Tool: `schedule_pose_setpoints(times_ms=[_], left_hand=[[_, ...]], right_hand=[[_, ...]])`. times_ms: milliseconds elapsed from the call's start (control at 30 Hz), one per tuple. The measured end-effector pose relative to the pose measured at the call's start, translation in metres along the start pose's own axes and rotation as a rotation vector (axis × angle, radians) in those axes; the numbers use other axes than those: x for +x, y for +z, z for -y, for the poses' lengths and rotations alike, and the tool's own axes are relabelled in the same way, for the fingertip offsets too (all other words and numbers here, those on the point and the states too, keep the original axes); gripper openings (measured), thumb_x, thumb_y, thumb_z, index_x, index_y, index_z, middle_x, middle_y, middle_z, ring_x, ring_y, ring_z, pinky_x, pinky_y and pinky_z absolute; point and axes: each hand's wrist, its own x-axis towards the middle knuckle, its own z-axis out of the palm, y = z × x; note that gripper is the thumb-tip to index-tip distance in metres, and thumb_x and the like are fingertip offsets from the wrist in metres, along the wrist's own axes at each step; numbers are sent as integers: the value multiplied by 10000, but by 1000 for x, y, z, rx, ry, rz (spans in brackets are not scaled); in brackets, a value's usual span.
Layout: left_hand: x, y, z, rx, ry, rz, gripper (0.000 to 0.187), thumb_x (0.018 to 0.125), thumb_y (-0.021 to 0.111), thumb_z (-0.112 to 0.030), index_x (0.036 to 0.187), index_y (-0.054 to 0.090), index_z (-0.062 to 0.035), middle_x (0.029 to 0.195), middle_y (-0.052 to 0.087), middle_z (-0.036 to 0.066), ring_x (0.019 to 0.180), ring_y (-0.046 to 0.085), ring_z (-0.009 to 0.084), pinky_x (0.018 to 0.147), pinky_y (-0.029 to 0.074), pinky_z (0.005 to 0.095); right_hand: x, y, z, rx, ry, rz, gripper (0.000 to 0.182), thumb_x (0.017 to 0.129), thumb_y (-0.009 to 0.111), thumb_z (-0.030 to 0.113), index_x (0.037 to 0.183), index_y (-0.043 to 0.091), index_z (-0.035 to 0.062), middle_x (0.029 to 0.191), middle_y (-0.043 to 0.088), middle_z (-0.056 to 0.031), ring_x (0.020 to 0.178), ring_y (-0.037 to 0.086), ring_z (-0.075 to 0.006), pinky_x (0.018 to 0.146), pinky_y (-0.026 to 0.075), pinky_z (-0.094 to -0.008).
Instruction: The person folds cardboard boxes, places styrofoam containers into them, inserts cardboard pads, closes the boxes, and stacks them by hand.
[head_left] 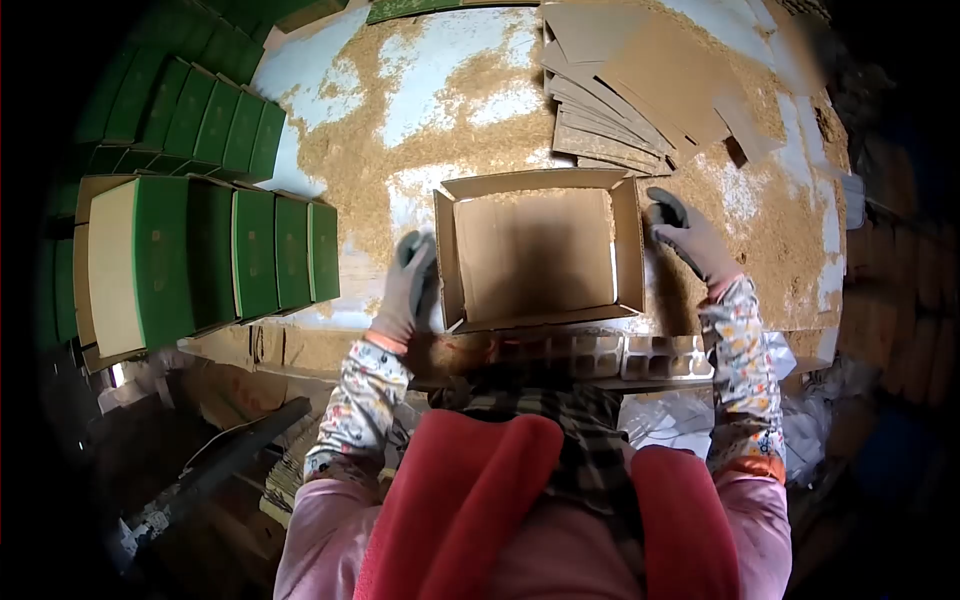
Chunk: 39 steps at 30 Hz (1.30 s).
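An open cardboard box (pixel 536 258) with low brown walls stands on the table in front of me, and its floor is bare cardboard. Just off its left wall is my left hand (pixel 404 285), in a pale glove with dark fingertips, fingers loosely bent and somewhat blurred. On the opposite side, my right hand (pixel 688 236) wears a matching glove. Its thumb and fingers are apart, curved close to the box's right wall. Neither hand has anything in it.
Green boxes (pixel 212 265) stand in rows along the left side. Flat cardboard sheets (pixel 650 80) lie fanned out at the back right. Brown crumbly material (pixel 350 130) is scattered across the pale tabletop. A tray with square cells (pixel 660 357) sits at the table's near edge.
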Motion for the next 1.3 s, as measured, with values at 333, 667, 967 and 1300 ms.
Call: schedule_pose_setpoints(times_ms=[333,667,967,1300], left_hand=[[60,-10,73,681,266,16,508,830,654,-425,1104,608,0,953,669,141,879,635,212,796,483,324],[-165,-188,-151,678,1825,-720,529,868,539,-330,1233,483,50,1251,510,197,1172,486,314,1003,382,410],[-52,-425,-300,97,1587,-1176,396,991,367,-213,1259,525,32,1286,537,174,1170,512,250,1021,378,320],[29,-573,-304,692,1420,-1850,219,888,540,-246,939,632,-53,911,647,79,745,638,229,633,519,331]], right_hand=[[21,87,-35,494,-8,96,768,834,694,180,1426,232,23,1311,459,-150,1100,521,-212,926,435,-292],[-31,164,148,988,-25,95,528,907,553,329,1313,445,10,1240,550,-115,1108,554,-224,955,454,-353],[8,380,421,457,-570,144,758,827,591,519,1332,373,-2,1238,522,-190,1068,568,-267,893,478,-411],[55,414,372,459,-300,536,495,949,406,502,1178,461,66,892,569,-68,742,605,-140,641,546,-306]])
